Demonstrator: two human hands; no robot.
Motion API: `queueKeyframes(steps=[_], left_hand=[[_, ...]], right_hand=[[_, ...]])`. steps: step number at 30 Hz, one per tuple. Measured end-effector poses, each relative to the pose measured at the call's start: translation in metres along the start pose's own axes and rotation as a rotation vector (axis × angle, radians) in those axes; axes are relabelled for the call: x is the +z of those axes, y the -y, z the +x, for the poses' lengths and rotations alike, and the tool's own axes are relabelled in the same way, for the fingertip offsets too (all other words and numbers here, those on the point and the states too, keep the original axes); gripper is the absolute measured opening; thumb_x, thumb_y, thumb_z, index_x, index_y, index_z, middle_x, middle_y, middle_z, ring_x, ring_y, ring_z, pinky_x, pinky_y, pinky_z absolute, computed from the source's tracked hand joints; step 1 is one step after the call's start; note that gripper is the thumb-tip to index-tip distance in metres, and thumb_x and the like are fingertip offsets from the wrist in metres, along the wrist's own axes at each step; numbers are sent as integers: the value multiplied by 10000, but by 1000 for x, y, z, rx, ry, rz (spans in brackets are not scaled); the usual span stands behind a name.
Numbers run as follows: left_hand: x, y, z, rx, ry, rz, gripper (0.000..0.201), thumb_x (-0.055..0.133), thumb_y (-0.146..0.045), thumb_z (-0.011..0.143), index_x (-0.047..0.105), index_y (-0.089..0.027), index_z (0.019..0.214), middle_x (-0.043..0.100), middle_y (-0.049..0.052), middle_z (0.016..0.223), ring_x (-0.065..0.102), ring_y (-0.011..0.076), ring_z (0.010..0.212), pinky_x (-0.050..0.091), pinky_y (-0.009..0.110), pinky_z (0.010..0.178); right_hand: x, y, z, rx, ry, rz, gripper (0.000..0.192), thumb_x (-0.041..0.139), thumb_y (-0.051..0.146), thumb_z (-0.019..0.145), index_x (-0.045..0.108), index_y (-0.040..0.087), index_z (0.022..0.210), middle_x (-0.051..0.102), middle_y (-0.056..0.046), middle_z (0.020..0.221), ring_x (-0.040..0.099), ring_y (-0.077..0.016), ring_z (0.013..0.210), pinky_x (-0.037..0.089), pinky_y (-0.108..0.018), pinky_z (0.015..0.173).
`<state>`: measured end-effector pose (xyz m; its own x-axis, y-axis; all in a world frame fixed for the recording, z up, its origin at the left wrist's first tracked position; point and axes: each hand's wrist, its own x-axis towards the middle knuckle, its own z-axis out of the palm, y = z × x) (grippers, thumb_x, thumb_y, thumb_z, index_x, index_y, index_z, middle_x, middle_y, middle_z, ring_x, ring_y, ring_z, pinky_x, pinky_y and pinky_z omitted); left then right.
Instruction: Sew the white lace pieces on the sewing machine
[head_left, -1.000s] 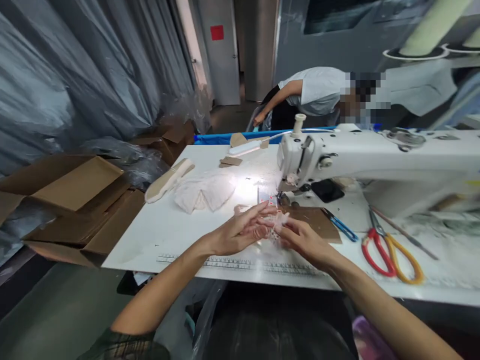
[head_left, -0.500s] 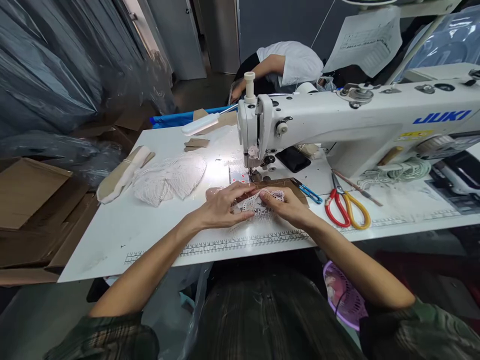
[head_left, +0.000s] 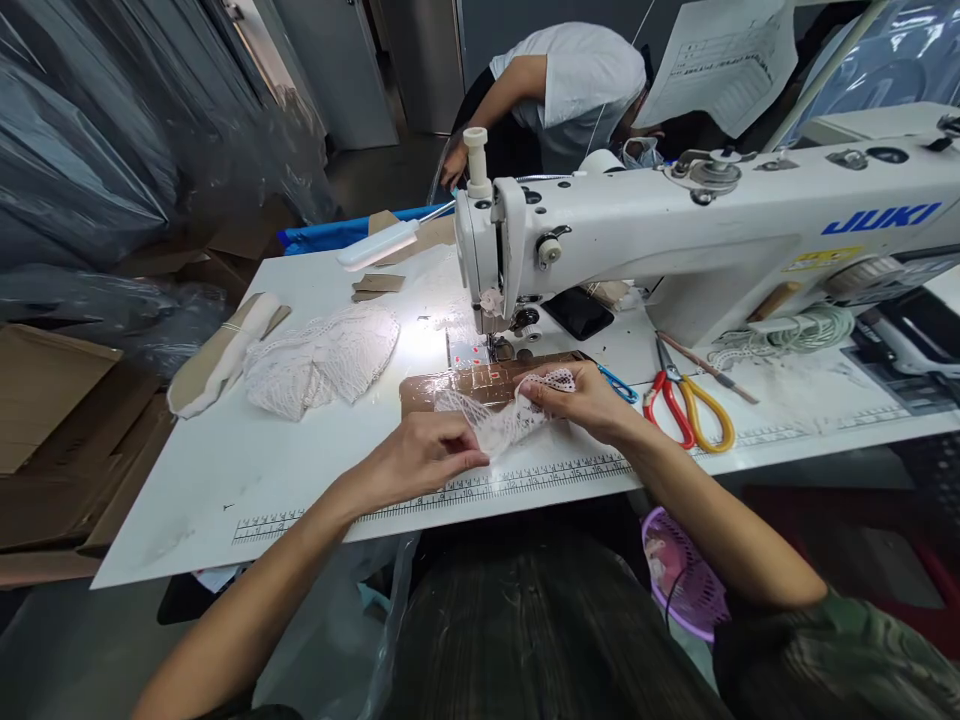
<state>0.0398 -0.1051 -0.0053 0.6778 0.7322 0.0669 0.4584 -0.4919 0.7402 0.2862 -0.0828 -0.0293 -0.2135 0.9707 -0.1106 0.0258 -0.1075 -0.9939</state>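
Note:
A small piece of white lace (head_left: 501,418) is stretched between both hands just above the white table (head_left: 300,470). My left hand (head_left: 416,462) pinches its near end close to the printed ruler (head_left: 450,492) at the table's front edge. My right hand (head_left: 581,400) grips the far end, over a brown cardboard guide (head_left: 480,382) taped in front of the needle. The white JUKI sewing machine (head_left: 675,235) stands right behind the hands, its lamp lighting the bed.
A pile of white lace pieces (head_left: 322,358) and a cardboard strip bundle (head_left: 221,352) lie to the left. Red-and-yellow scissors (head_left: 690,408) and blue snips (head_left: 619,384) lie right of my hands. Another person in a white shirt (head_left: 570,80) bends behind the machine. Cardboard boxes (head_left: 52,440) sit left.
The view has turned right and down onto the machine. My hands have drawn apart, the left toward the table's front edge, pulling the lace out between them.

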Motion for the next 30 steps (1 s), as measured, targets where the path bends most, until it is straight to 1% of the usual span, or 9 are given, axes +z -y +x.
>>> queueKeyframes(steps=[3, 5, 10, 13, 15, 22, 25, 28, 30], left_hand=[[-19, -10, -5, -167, -49, -251, 226, 607, -419, 910, 604, -201, 849, 602, -14, 623, 531, 107, 514, 392, 219, 444], [-30, -6, -3, -216, -93, -269, 236, 607, -441, 903, 584, -209, 935, 577, -28, 597, 495, 101, 476, 364, 216, 421], [-40, 29, 20, -210, -165, 255, 289, 501, -424, 950, 597, -187, 1085, 660, 48, 786, 601, 156, 618, 443, 265, 513], [-36, 49, 32, -62, -294, 597, 290, 451, -362, 968, 625, -165, 1092, 678, 124, 1018, 645, 216, 810, 482, 311, 602], [-29, 58, 34, 59, -326, 641, 284, 449, -348, 978, 650, -163, 1056, 684, 131, 1068, 651, 238, 896, 519, 355, 688], [-14, 62, 29, 256, -97, 481, 339, 594, -430, 928, 655, -210, 1179, 676, 93, 1244, 651, 261, 1098, 534, 484, 946], [-15, 56, 26, 226, -120, 455, 360, 590, -457, 929, 654, -209, 1183, 662, 97, 1276, 631, 272, 1151, 515, 497, 986], [-15, 45, 25, 89, -213, 292, 532, 636, -576, 860, 630, -179, 1215, 682, 129, 1185, 670, 251, 1003, 576, 431, 854], [-13, 38, 24, -27, -193, 43, 726, 665, -663, 784, 569, -147, 1286, 688, 130, 1069, 673, 197, 804, 591, 343, 676]], right_hand=[[-8, 4, -1, 68, 114, 13, 373, 786, 498, 709, 764, 172, 889, 728, -53, 826, 619, -145, 691, 500, -276, 637], [-13, 7, 7, 91, 113, -30, 347, 747, 489, 754, 762, 177, 903, 723, -52, 812, 619, -149, 694, 490, -281, 635], [-15, 10, 44, -8, -106, -498, 163, 682, 339, 825, 761, 197, 816, 690, -47, 717, 595, -179, 679, 441, -312, 627], [-12, 7, 56, -19, -176, -653, 157, 669, 322, 829, 756, 202, 775, 621, -28, 605, 557, -182, 628, 399, -316, 603], [-13, 4, 57, -52, -161, -656, 188, 647, 348, 843, 753, 201, 796, 596, -16, 585, 529, -166, 596, 383, -310, 591], [-37, -1, 48, -87, -19, -610, 253, 687, 463, 809, 724, 213, 795, 613, -2, 653, 518, -130, 589, 373, -280, 524], [-39, -1, 46, -66, 3, -506, 228, 732, 434, 767, 697, 209, 752, 582, 13, 617, 471, -103, 543, 342, -252, 458], [-21, 3, 44, 24, 58, -270, 257, 764, 429, 736, 683, 186, 758, 602, 2, 644, 497, -100, 551, 392, -236, 443], [-2, 7, 43, 92, 99, -136, 312, 798, 450, 694, 676, 173, 772, 628, -18, 688, 539, -114, 583, 441, -241, 455]])
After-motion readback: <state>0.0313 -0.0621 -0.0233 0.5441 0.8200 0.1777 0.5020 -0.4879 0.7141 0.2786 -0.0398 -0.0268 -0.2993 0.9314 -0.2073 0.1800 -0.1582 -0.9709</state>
